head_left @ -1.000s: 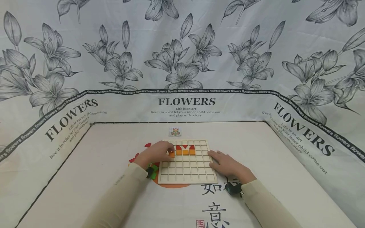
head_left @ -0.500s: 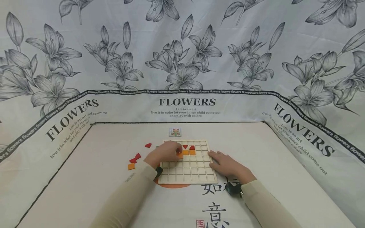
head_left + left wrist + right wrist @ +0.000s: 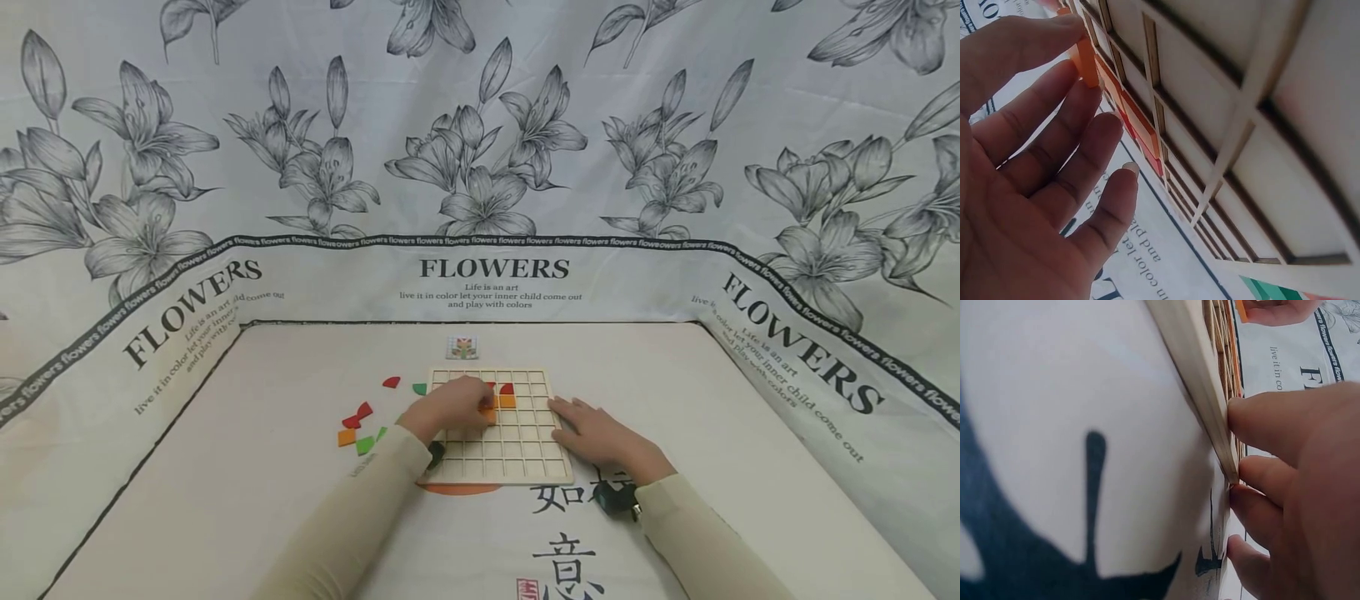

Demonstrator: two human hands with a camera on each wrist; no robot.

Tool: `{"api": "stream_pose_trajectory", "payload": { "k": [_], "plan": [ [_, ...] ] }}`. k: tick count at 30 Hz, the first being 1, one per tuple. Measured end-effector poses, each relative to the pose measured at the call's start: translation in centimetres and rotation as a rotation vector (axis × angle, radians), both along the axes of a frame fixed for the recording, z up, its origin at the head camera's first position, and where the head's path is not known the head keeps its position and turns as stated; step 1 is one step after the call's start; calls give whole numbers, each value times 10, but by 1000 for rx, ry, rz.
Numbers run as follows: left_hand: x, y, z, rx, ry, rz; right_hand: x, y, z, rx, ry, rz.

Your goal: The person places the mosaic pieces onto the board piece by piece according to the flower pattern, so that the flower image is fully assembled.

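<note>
Boldly printed FLOWERS (image 3: 495, 268), hands (image 3: 456, 403) at board (image 3: 527, 447), pinched tile (image 3: 1087, 64)

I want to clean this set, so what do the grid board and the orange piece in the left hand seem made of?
The grid board is probably bare, matte wood, given its pale tan edge without shine. The orange piece looks smooth and matte; its even colour could mean painted wood or plastic.
</note>
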State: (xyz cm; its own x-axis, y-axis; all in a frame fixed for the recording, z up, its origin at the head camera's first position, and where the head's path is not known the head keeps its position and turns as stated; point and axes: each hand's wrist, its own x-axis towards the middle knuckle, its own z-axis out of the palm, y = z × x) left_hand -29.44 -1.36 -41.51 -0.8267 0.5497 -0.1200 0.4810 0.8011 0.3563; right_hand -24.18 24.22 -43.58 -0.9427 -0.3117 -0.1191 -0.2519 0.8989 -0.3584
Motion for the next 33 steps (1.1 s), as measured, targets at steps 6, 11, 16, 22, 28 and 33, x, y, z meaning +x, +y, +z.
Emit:
{"api": "stream_pose_trajectory", "payload": {
  "k": [6,11,16,22,28,33],
  "plan": [
    [4,4,2,-19,-26,7,0,1,1,5,-4,-15],
    [4,7,1,-56,-6,4,-1,1,1,3,-7,-18],
    [2,8,-2,-74,-2,5,-1,1,0,1,-9,-17],
    [1,8,-4,-72,13,5,-1,1,-1,2,-5,-17],
    [3,8,-1,-51,12,36,-1,1,0,4,-5,-16],
    [1,6,0,-42,22,35,-2,2,-1,9,-2,-9]
  ]
}}
